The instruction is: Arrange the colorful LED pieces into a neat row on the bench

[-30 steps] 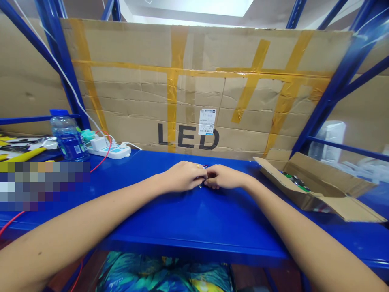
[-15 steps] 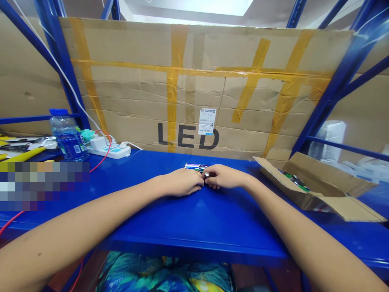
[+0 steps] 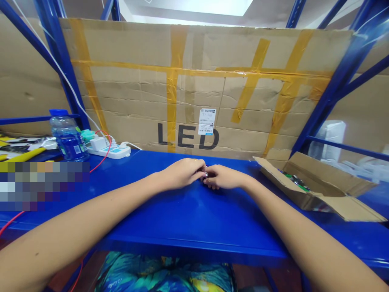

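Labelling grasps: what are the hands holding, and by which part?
Both hands, left hand and right hand, pinch one small metallic part between fingertips; mostly hidden, so the grip point cannot be told.

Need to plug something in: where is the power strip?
The white power strip lies far left on the blue table, beside the water bottle.

A: Bright and even. Light pours from the ceiling panel [image 3: 194, 7], which is blown out white.

B: It glares softly off the blue table [image 3: 194, 219]. Wide-angle distortion bends the shelf uprights [image 3: 340, 77] at the edges; the right side looks smeared.
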The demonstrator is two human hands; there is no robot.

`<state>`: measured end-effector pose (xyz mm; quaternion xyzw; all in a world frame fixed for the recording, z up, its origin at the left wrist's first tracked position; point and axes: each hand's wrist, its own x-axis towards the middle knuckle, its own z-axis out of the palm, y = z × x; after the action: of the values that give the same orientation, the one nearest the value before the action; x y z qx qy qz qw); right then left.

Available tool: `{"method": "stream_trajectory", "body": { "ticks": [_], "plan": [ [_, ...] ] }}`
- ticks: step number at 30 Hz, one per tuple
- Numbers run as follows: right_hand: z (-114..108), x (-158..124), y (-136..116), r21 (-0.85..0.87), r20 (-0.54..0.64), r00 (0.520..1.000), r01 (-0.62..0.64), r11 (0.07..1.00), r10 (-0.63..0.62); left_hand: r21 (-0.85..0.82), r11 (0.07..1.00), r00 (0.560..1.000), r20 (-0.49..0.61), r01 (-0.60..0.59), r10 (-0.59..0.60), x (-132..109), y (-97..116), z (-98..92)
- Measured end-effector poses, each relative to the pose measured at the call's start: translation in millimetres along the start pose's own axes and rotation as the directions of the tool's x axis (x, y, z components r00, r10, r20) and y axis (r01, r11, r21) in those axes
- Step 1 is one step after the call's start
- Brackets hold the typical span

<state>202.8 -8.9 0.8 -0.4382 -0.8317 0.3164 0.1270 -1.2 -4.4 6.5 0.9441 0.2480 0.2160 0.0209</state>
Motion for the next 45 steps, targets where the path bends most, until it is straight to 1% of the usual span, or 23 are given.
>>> {"method": "stream_trajectory", "body": {
  "ticks": [2, 5, 8, 10, 13, 17, 20, 23, 25, 27, 29, 30, 32, 33, 35, 37, 39, 41, 43, 45],
  "plan": [
    [1, 0, -2, 0.012, 0.009, 1.0, 0.022, 1.0, -0.022, 0.032, 0.999, 1.0, 0.0, -0.018, 0.018, 0, 0, 5.4],
    [2, 2, -3, 0.003, 0.023, 0.999, 0.035, 0.999, -0.035, 0.074, 0.997, 0.999, 0.038, -0.034, 0.031, 1, -2, 12.2],
    [2, 4, 0, 0.001, 0.03, 0.999, 0.025, 1.0, -0.025, 0.083, 0.995, 0.998, 0.049, -0.047, 0.043, 0, -3, 13.4],
    [2, 4, 2, 0.01, 0.031, 0.999, 0.025, 1.0, -0.025, 0.103, 0.994, 0.998, 0.052, -0.035, 0.029, 0, -2, 11.3],
    [2, 3, 2, 0.03, 0.029, 0.999, 0.037, 0.999, -0.038, 0.12, 0.992, 0.999, 0.039, 0.032, -0.037, -1, 2, 7.2],
    [3, 3, -2, 0.064, 0.012, 0.998, 0.058, 0.996, -0.059, 0.099, 0.982, 0.987, -0.03, 0.158, -0.156, 0, 3, 6.4],
    [5, 4, -4, 0.096, -0.058, 0.996, 0.068, 0.993, -0.063, 0.048, 0.984, 0.985, -0.041, 0.17, -0.169, 1, -1, 8.7],
    [6, 6, -5, 0.101, -0.167, 0.984, 0.085, 0.991, -0.068, -0.051, 0.985, 0.979, -0.11, 0.168, -0.173, 2, -3, 8.1],
    [5, 6, -5, 0.056, -0.238, 0.968, 0.099, 0.994, -0.083, -0.131, 0.973, 0.958, -0.189, 0.192, -0.214, 3, -3, 4.3],
    [3, 7, -4, -0.036, -0.322, 0.942, 0.084, 0.996, -0.091, -0.229, 0.949, 0.919, -0.282, 0.215, -0.276, 4, -3, -1.5],
    [0, 7, -1, -0.138, -0.397, 0.914, 0.028, 0.99, -0.081, -0.366, 0.909, 0.869, -0.361, 0.201, -0.338, 6, -5, -7.9],
    [-2, 8, 1, -0.176, -0.424, 0.903, -0.001, 0.984, -0.075, -0.45, 0.875, 0.846, -0.383, 0.181, -0.371, 8, -8, -10.7],
    [-3, 8, 2, -0.221, -0.441, 0.894, -0.025, 0.975, -0.077, -0.626, 0.768, 0.796, -0.391, 0.138, -0.462, 11, -15, -15.3],
    [-2, 8, 2, -0.236, -0.434, 0.896, -0.014, 0.972, -0.092, -0.712, 0.69, 0.767, -0.37, 0.128, -0.524, 12, -19, -17.0],
    [2, 8, -2, -0.274, -0.413, 0.897, 0.044, 0.961, -0.159, -0.843, 0.522, 0.711, -0.29, 0.127, -0.641, 14, -26, -19.3],
    [9, 9, -11, -0.335, -0.386, 0.882, 0.139, 0.932, -0.27, -0.907, 0.401, 0.677, -0.218, 0.125, -0.703, 15, -32, -20.5],
    [21, 12, -21, -0.4, -0.343, 0.854, 0.244, 0.883, -0.391, -0.932, 0.341, 0.672, -0.175, 0.123, -0.72, 14, -35, -20.9],
    [34, 18, -30, -0.449, -0.261, 0.831, 0.346, 0.824, -0.491, -0.939, 0.32, 0.683, -0.152, 0.125, -0.714, 13, -36, -20.7],
    [46, 27, -35, -0.501, -0.203, 0.823, 0.378, 0.778, -0.53, -0.937, 0.326, 0.697, -0.15, 0.127, -0.701, 12, -36, -20.1],
    [54, 36, -37, -0.558, -0.139, 0.826, 0.391, 0.732, -0.547, -0.933, 0.337, 0.709, -0.153, 0.126, -0.689, 12, -36, -19.2]
  ]
}}
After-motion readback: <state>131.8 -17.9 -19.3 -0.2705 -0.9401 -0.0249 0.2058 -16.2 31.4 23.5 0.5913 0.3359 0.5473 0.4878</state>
